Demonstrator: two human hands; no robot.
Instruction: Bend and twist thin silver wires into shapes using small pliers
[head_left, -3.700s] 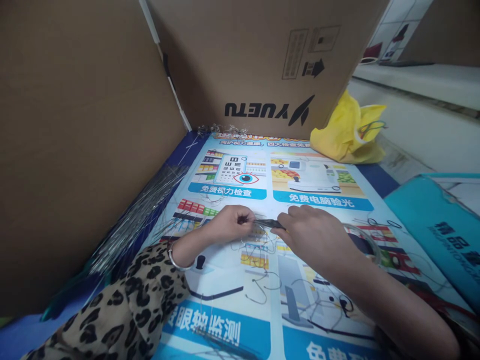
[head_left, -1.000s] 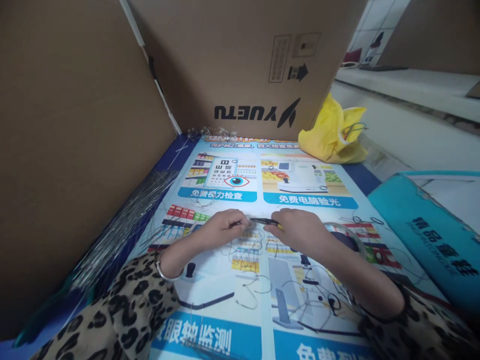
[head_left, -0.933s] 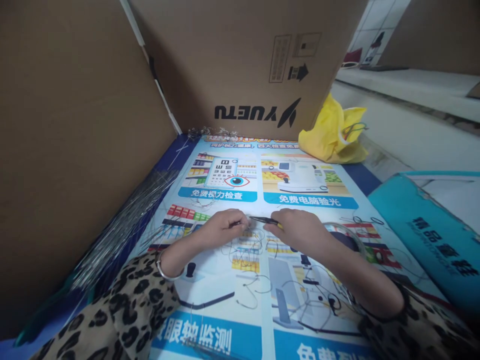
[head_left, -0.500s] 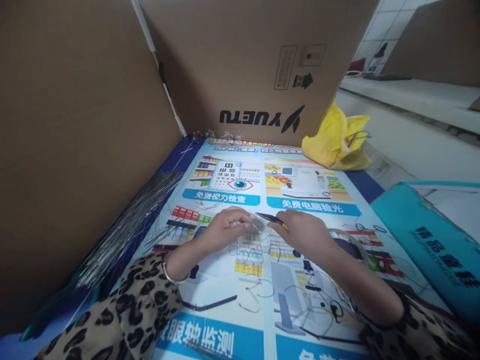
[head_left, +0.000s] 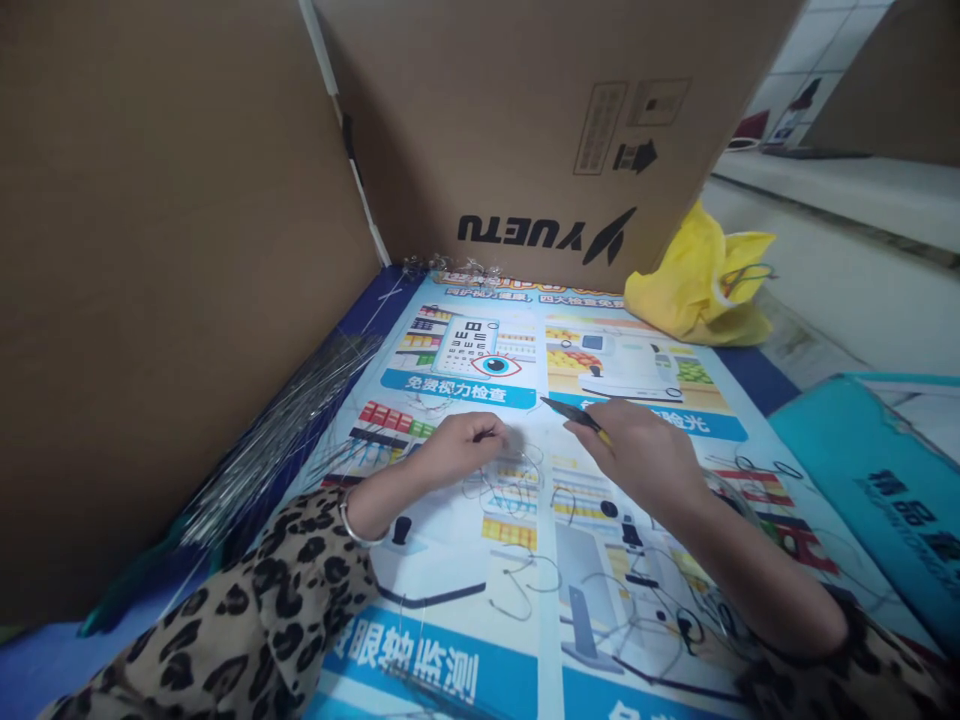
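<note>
My left hand (head_left: 466, 448) is closed in a pinch, with a thin wire (head_left: 538, 462) curving away from its fingertips. My right hand (head_left: 651, 452) grips pliers (head_left: 571, 411) with dark, pointed jaws and a bit of yellow on the handle. Their tips point up and left, just apart from my left fingers. Whether the jaws touch each other is too small to tell. Beneath and in front of both hands, bent wire pieces (head_left: 517, 603) and loops lie scattered on a printed poster (head_left: 442, 570).
A bundle of long straight wires (head_left: 281, 430) lies to the left beside a tall cardboard wall (head_left: 187, 250). Small wire pieces (head_left: 457, 268) sit at the back. On the right are a yellow bag (head_left: 694, 285) and a teal box (head_left: 862, 450).
My right hand and the pliers have moved up and away from my left fingers. My left hand stays almost in place, its fingers curled tighter. The whole view has shifted slightly.
</note>
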